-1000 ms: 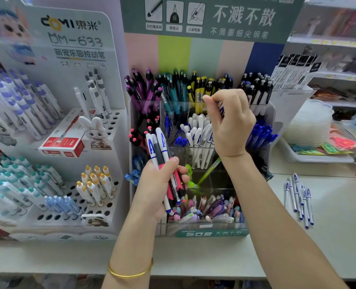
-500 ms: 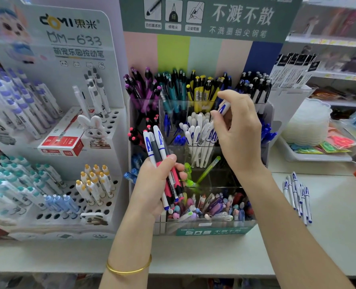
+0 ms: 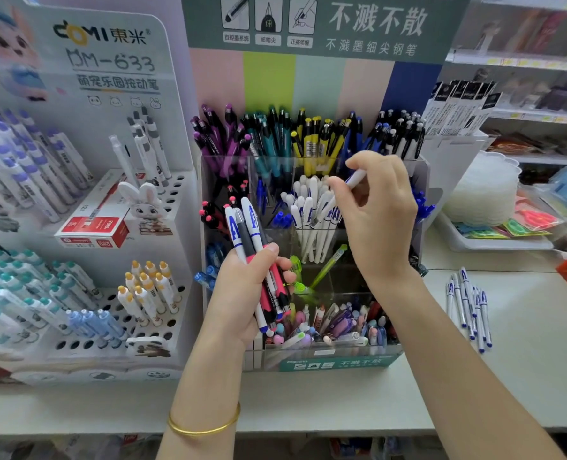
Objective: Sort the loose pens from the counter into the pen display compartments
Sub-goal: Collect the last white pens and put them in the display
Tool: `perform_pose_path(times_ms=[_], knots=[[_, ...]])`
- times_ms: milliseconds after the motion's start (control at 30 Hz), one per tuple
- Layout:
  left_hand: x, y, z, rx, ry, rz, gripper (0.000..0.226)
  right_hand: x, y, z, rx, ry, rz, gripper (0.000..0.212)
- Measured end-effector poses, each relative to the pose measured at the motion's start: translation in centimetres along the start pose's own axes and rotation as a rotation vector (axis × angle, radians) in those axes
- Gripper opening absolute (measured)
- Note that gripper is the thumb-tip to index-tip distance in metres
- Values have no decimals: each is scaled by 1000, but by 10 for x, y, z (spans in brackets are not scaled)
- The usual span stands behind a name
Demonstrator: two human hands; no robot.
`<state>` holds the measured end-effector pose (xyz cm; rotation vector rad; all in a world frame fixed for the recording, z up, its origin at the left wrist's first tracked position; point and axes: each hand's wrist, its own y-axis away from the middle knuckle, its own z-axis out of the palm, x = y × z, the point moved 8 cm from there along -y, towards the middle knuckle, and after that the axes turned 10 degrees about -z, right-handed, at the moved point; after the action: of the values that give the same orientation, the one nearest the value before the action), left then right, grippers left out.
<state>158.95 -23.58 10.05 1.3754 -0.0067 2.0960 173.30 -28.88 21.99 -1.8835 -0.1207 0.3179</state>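
My left hand [image 3: 245,293] grips a bundle of pens [image 3: 254,250], white-and-blue, grey and pink ones, held upright in front of the clear pen display [image 3: 421,174]. My right hand [image 3: 380,217] pinches one white pen with blue print [image 3: 340,194], tilted, its lower end among the white pens [image 3: 308,214] standing in the middle compartment. Several loose white-and-blue pens [image 3: 468,307] lie on the counter to the right of the display.
A white peg-hole stand [image 3: 162,293] with cartoon pens and a red box [image 3: 93,230] fills the left. A white tray [image 3: 494,240] with a stack of clear lids and coloured packets sits at the right. The display's front bin holds mixed pastel pens [image 3: 335,323].
My right hand has come down from the back row with a white-and-blue pen and lowered it toward the white pens in the middle compartment. The left hand has stayed in place.
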Motion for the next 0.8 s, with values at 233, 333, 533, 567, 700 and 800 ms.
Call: perform_pose_path(times_ms=[233, 333, 533, 567, 700, 800], knots=[[-1, 1, 0, -1, -18, 0, 5, -17, -9, 15, -157, -94, -137, 17], [-1, 1, -1, -5, -19, -3, 6, -15, -14, 16, -277, -111, -155, 20], [0, 1, 0, -25, -9, -1, 6, 2, -21, 11, -351, -40, 20, 29], [0, 0, 0, -27, -9, -1, 6, 4, -22, 10, -345, -36, 27, 28], [0, -2, 0, -24, -13, 2, 6, 8, -12, 19, -366, -48, 50, 24], [0, -3, 2, -22, -26, 5, 6, 13, 1, 29, -354, -34, 49, 20]])
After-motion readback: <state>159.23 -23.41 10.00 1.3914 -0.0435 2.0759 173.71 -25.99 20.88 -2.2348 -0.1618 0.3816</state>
